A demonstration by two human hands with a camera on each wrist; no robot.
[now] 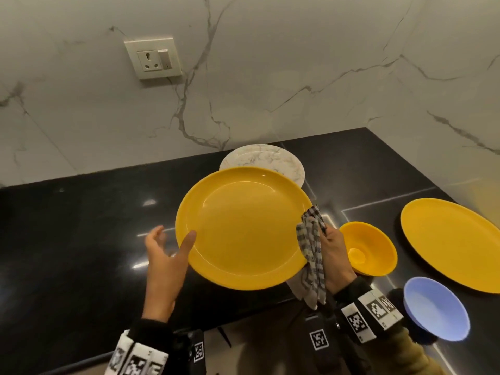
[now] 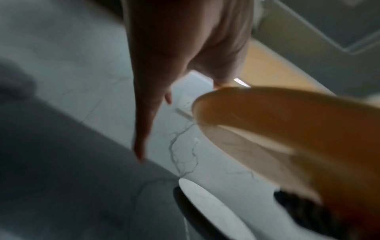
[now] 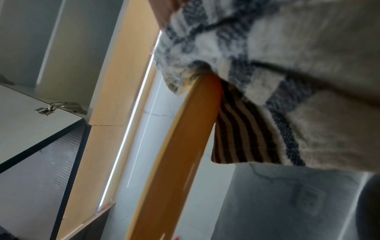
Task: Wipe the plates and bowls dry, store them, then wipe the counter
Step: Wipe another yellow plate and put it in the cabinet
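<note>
A yellow plate point(image 1: 243, 228) was held up over the black counter point(image 1: 81, 239), face tilted toward the head camera. Its right rim was pinched by the right hand point(image 1: 334, 255) through a checked cloth point(image 1: 311, 247), which was folded over that edge and hung below it. The left hand point(image 1: 165, 261) was spread, the thumb laid on the plate's left rim and the fingers apart, gripping nothing. So the plate lay between the hands, its face open to the left hand's side, with the cloth at the far right edge. A white plate point(image 1: 273, 158) lay behind it; a yellow bowl point(image 1: 370, 247), a blue bowl point(image 1: 435, 307) and a second yellow plate point(image 1: 454, 242) were set to the right. Wiping was judged to be in hand, nothing yet stored.
</note>
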